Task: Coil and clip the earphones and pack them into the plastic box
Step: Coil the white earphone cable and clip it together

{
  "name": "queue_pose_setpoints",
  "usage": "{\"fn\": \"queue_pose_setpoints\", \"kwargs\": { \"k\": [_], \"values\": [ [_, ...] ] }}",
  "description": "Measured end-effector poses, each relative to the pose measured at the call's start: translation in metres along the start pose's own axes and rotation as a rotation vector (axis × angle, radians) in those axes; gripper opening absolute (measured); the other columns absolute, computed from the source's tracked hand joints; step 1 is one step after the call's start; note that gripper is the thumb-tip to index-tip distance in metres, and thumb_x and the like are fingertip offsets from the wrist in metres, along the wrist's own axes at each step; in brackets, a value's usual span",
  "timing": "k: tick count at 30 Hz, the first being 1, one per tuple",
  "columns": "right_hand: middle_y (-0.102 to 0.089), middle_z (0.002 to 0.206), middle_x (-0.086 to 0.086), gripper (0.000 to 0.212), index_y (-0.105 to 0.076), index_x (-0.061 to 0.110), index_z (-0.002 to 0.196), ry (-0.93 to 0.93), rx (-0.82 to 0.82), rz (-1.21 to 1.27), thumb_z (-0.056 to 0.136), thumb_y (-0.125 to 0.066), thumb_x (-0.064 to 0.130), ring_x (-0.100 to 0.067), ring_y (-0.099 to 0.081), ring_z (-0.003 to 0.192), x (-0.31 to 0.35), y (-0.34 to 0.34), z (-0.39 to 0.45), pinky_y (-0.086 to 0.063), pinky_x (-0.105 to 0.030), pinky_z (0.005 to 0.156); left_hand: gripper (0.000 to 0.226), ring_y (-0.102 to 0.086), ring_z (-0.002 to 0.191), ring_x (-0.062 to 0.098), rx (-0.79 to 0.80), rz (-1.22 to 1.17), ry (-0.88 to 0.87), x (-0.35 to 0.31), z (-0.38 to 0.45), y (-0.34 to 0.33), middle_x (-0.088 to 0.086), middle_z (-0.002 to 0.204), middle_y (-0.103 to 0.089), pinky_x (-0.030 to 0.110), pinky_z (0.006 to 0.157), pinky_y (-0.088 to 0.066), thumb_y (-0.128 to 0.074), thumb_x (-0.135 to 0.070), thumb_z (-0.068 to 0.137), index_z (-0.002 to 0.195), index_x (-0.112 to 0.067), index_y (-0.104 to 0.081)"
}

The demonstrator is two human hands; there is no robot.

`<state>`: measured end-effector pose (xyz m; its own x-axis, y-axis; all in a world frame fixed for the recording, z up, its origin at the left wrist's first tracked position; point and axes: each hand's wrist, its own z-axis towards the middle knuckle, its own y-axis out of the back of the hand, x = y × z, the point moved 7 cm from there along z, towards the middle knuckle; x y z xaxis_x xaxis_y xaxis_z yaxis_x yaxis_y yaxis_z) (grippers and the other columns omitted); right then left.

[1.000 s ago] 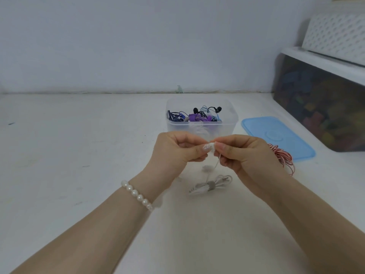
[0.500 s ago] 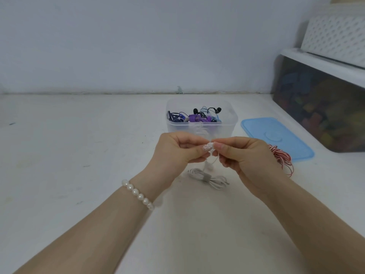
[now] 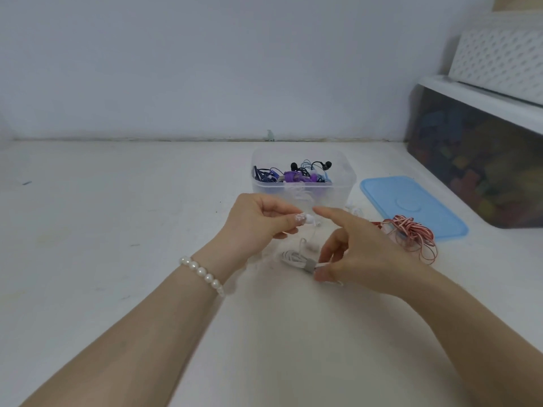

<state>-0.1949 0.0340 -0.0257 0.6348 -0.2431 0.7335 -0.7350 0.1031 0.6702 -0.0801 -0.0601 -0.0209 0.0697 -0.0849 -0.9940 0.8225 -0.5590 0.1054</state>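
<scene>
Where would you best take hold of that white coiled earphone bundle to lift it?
Probably at the grey clip round the middle of the white earphone bundle, coming from the right, where the right hand already pinches. There the loops are bound together; elsewhere they would likely splay.

White earphones' coil (image 3: 293,257) partly behind right hand (image 3: 361,254), storage bin (image 3: 482,160) contents blurred, cut by edge

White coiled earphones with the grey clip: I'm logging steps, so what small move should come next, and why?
Probably lift the white coiled earphones into the clear plastic box: the grey clip is on, the right hand pinches it, the left hand holds an earbud.
</scene>
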Motion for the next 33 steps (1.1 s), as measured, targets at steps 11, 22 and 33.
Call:
{"fn": "queue_pose_setpoints", "kwargs": {
  "k": [11,22,33],
  "values": [
    [-0.068,0.059,0.002,0.036,-0.060,0.021,0.088,0.216,-0.302,0.214,0.066,-0.075,-0.003,-0.002,-0.046,0.044,0.017,0.048,-0.004,-0.036,-0.010,0.045,0.014,-0.067,0.062,0.007,0.028,-0.187,0.033,0.006,0.008,0.002,-0.002,0.067,-0.072,0.019,0.064,-0.054,-0.058,0.000,0.085,0.085,-0.009,-0.069],
    [-0.060,0.057,0.004,0.020,-0.060,0.017,0.068,0.191,-0.664,0.268,0.069,-0.077,0.007,0.005,-0.051,0.042,0.042,0.113,0.046,-0.043,-0.013,0.052,0.013,-0.064,0.062,-0.003,-0.050,-0.041,-0.017,0.006,0.014,0.016,0.001,0.075,-0.070,0.008,0.060,-0.045,-0.066,0.002,0.078,0.089,-0.003,-0.071],
    [-0.059,0.064,-0.003,0.024,-0.067,0.001,0.072,0.010,-0.639,-0.044,0.083,-0.064,0.022,-0.014,-0.051,0.067,0.025,0.093,0.080,-0.032,-0.024,0.057,0.008,-0.049,0.039,-0.006,-0.019,0.115,-0.001,0.005,0.007,0.010,-0.015,0.039,-0.055,0.006,0.044,-0.035,-0.069,0.002,0.077,0.084,-0.002,-0.070]
  ]
}}
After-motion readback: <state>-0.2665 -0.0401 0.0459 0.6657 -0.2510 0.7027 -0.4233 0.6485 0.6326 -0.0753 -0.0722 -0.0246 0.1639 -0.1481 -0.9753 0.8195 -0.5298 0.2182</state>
